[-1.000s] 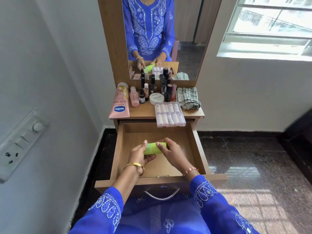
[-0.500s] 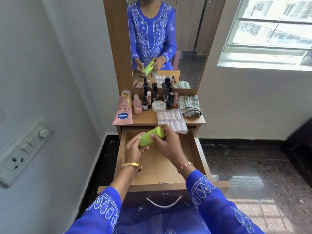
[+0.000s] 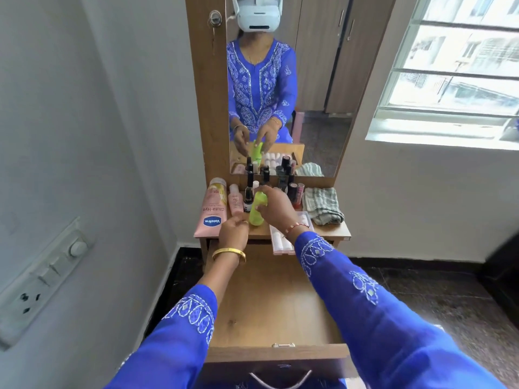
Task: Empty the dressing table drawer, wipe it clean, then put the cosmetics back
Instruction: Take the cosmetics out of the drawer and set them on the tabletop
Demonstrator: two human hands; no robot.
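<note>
My right hand (image 3: 276, 207) grips a green bottle (image 3: 257, 210) upright over the dressing table top (image 3: 331, 234), among the cosmetics. My left hand (image 3: 233, 234) hovers just left of the bottle's base, fingers loosely curled and holding nothing. The wooden drawer (image 3: 269, 304) stands pulled out below my arms, and its visible floor is bare. On the top stand a pink Vaseline tube (image 3: 212, 213), a small pink bottle (image 3: 235, 203), several dark small bottles (image 3: 248, 192) and a clear case of white tubes (image 3: 280, 242), partly hidden by my right wrist.
A folded striped cloth (image 3: 323, 204) lies at the right of the table top. A tall mirror (image 3: 280, 94) rises behind the cosmetics. A grey wall with a switch panel (image 3: 42, 279) is close on the left. A window (image 3: 460, 66) is at right, over dark floor (image 3: 449, 299).
Both hands lifted the green bottle out of the drawer and up to the table top. The left hand has come off it; the bottle turned from lying to upright.
</note>
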